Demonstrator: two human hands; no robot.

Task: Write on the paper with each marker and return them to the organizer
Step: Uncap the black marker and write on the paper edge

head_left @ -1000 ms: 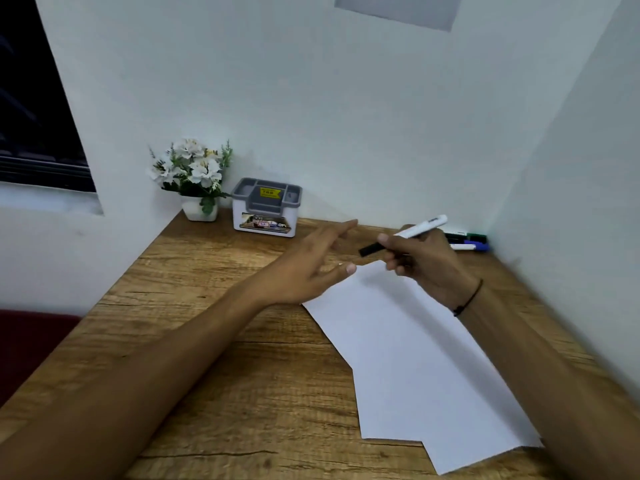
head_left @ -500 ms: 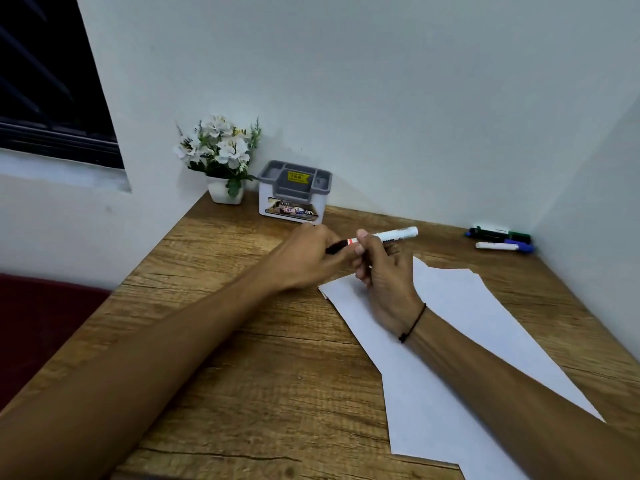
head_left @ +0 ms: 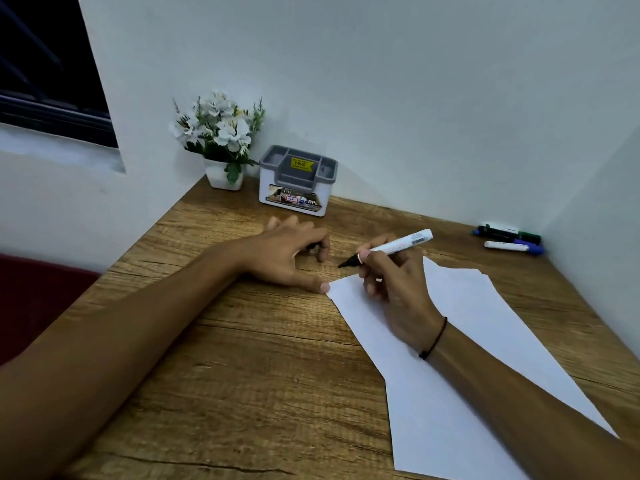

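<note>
My right hand grips a white marker in a writing hold. Its black tip is bare and points left, just above the table near the top left corner of the white paper. My left hand rests on the wooden table left of the paper, thumb touching the paper's corner. Its fingers are curled around a small dark piece, which looks like the marker's cap. The grey and white organizer stands at the back by the wall, beyond my left hand.
Three more markers lie at the back right near the side wall: a green one, a blue one and a white one with a blue cap. A white flower pot stands left of the organizer. Walls close the back and right.
My hands met at the marker's dark end, then parted. The left hand drew away to the table with the cap, and the marker's tip is now bare over the paper's corner.
</note>
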